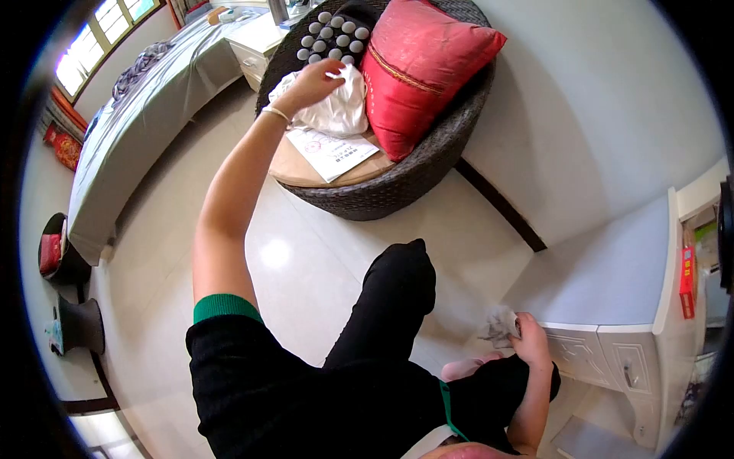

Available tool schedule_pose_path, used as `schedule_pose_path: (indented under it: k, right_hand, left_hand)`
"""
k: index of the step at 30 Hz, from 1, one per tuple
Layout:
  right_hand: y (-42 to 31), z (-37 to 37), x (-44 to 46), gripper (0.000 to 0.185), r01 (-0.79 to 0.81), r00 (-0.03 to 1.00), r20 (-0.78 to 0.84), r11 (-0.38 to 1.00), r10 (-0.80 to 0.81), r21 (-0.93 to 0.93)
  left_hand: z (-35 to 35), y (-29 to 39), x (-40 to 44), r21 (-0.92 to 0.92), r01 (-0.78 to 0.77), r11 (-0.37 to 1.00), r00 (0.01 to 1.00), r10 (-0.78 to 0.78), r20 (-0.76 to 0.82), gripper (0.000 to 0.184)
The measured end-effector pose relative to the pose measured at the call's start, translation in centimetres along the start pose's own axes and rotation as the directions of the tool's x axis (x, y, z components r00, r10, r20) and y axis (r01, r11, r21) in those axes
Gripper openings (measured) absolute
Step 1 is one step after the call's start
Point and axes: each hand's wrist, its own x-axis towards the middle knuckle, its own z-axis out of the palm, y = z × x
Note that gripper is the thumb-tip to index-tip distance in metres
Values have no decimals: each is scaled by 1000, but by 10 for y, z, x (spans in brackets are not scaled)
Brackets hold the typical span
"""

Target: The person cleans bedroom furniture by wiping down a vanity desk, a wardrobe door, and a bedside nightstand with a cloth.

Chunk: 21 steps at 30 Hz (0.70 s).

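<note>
Your left hand (pixel 312 84) is curled at the white cloth (pixel 340 107) on the wicker chair (pixel 367 200); I cannot tell if it grips. Your right hand (pixel 531 340) clutches a crumpled grey rag (pixel 500 327). Both fabrics should handle light and limp; pinch bunched folds.

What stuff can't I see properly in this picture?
All in the head view:
- The small print on the paper: too small to read.
- Whatever may be under the white cloth by the left hand: the cloth covers it.
- Part of the grey rag: hidden by the right hand's grip.
- The black thing far right: cut off by the dark border.
</note>
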Motion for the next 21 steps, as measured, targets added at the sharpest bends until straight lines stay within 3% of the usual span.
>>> schedule_pose_path:
  k: [3, 7, 8, 10, 11, 14, 16, 19, 21]
  right_hand:
    - [1, 0, 1, 49, -4, 1000, 10, 1000, 4, -5]
    - [0, 0, 1, 49, 0, 1000, 25, 1000, -1, 15]
    - [0, 1, 1, 49, 0, 1000, 28, 1000, -1, 15]
    - [-1, 0, 1, 51, 10, 1000, 25, 1000, -10, -5]
    - [-1, 0, 2, 51, 9, 1000, 26, 1000, -8, -8]
    - [0, 2, 5, 52, -49, 994, 100, 998, 53, -36]
    - [-2, 2, 5, 48, -36, 994, 99, 999, 40, -40]
    - [-10, -3, 3, 44, 0, 998, 65, 999, 3, -35]
    - [12, 15, 6, 42, -10, 998, 55, 999, 13, -49]
  left_hand:
    - [13, 42, -13, 14, -2, 1000, 984, -1, 179, 21]
    - [43, 109, -30, -100, -174, 980, 960, 191, 203, 17]
    - [47, 138, -38, -142, -238, 961, 922, 269, 277, 16]
    - [82, 165, -57, -282, -476, 833, 803, 543, 247, 17]
    - [95, 184, -71, -323, -420, 848, 780, 520, 348, 17]
    - [129, 227, -110, -435, -489, 756, 581, 655, 484, 19]
    - [136, 254, -128, -502, -546, 670, 467, 742, 481, 14]
    - [116, 295, -134, -670, -524, 527, 445, 839, 312, 14]
    - [95, 317, -134, -789, -480, 384, 497, 860, 116, 18]
